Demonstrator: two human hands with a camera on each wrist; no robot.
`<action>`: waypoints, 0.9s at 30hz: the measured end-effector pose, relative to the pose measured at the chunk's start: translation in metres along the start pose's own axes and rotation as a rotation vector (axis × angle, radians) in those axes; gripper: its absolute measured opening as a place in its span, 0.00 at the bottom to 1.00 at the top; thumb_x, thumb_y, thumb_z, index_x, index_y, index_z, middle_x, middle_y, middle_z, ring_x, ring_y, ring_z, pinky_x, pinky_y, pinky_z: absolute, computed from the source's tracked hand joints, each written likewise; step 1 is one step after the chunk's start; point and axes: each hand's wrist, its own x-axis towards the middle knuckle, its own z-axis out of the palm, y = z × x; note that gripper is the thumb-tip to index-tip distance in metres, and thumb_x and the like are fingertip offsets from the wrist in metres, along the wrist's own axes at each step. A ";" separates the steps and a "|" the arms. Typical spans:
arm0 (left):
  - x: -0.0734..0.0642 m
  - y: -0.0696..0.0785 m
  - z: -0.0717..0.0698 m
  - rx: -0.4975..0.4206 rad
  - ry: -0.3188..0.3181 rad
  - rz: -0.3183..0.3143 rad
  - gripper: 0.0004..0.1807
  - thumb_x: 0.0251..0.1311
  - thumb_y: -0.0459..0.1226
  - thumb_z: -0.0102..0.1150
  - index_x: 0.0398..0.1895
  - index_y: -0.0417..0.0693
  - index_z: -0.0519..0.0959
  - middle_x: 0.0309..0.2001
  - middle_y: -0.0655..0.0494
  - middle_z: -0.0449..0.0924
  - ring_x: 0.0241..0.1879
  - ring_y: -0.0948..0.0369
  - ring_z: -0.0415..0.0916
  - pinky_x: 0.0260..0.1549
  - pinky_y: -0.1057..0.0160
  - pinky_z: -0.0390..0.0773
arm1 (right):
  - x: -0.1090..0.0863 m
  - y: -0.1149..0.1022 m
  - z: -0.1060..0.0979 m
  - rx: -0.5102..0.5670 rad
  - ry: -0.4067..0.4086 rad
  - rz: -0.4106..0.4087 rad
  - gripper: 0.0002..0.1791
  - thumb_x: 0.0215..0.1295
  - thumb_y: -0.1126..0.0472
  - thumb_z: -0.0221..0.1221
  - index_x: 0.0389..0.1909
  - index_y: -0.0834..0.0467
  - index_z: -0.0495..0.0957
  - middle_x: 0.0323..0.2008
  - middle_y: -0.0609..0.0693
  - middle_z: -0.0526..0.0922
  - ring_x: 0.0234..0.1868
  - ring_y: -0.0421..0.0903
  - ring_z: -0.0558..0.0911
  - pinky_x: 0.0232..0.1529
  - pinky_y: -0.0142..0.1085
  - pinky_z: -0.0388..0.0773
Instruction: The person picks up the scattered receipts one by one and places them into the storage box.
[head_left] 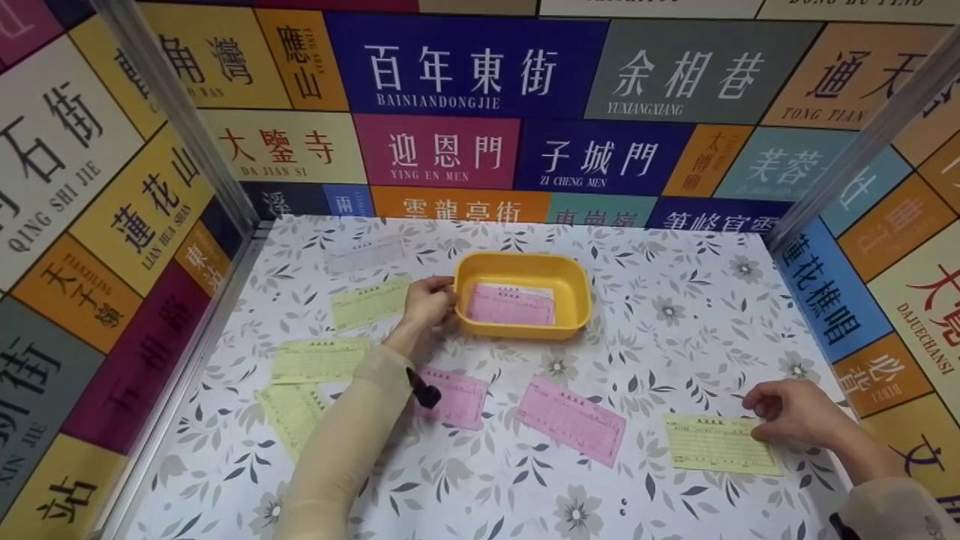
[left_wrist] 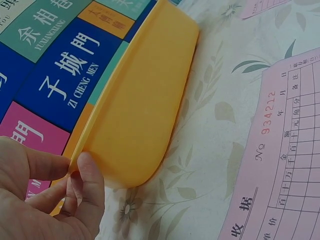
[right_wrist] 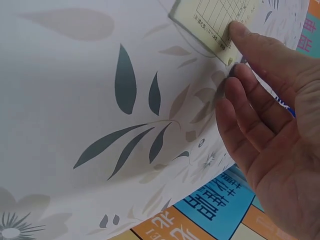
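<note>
My left hand point(head_left: 430, 303) pinches the left rim of a yellow plastic tub point(head_left: 523, 330) between thumb and fingers. Inside that tub lie a pink receipt slip point(head_left: 510, 306) and a whitish slip partly under it. At the right, my right hand point(head_left: 799, 412) is at the right edge of a yellow receipt slip point(head_left: 720, 444), thumb touching its top face. In the right wrist view, the loosely bent fingers point(right_wrist: 240, 107) are apart from the thumb, beside the slip's corner. Two pink receipt slips, one central point(head_left: 574, 420) and one partly behind my left sleeve point(head_left: 457, 401), lie on the table.
Several yellow slips point(head_left: 319, 361) lie on the left, one partly covered by my arm. A white slip point(head_left: 365, 253) rests at the back left. The floral tabletop point(head_left: 675, 352) is enclosed by colourful panels point(head_left: 450, 67) with printed characters at the back and both sides.
</note>
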 end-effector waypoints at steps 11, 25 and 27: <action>0.001 -0.001 -0.001 0.017 -0.004 0.012 0.27 0.67 0.25 0.58 0.69 0.43 0.84 0.60 0.44 0.87 0.47 0.56 0.84 0.51 0.56 0.88 | 0.002 0.003 -0.001 -0.009 -0.003 -0.030 0.13 0.54 0.58 0.81 0.41 0.49 0.91 0.40 0.47 0.88 0.42 0.44 0.80 0.41 0.30 0.75; 0.000 -0.001 0.000 -0.003 0.000 0.011 0.28 0.67 0.24 0.57 0.70 0.42 0.84 0.58 0.45 0.86 0.44 0.57 0.83 0.57 0.49 0.87 | 0.005 0.004 -0.001 0.018 0.037 -0.080 0.07 0.58 0.61 0.81 0.34 0.48 0.93 0.39 0.48 0.90 0.38 0.40 0.80 0.38 0.30 0.77; 0.000 -0.001 -0.001 -0.001 0.000 0.017 0.28 0.67 0.24 0.58 0.70 0.42 0.84 0.59 0.43 0.87 0.44 0.56 0.83 0.57 0.49 0.87 | 0.005 0.004 -0.001 0.027 0.037 -0.085 0.07 0.58 0.60 0.81 0.35 0.48 0.93 0.39 0.47 0.90 0.37 0.37 0.80 0.38 0.29 0.78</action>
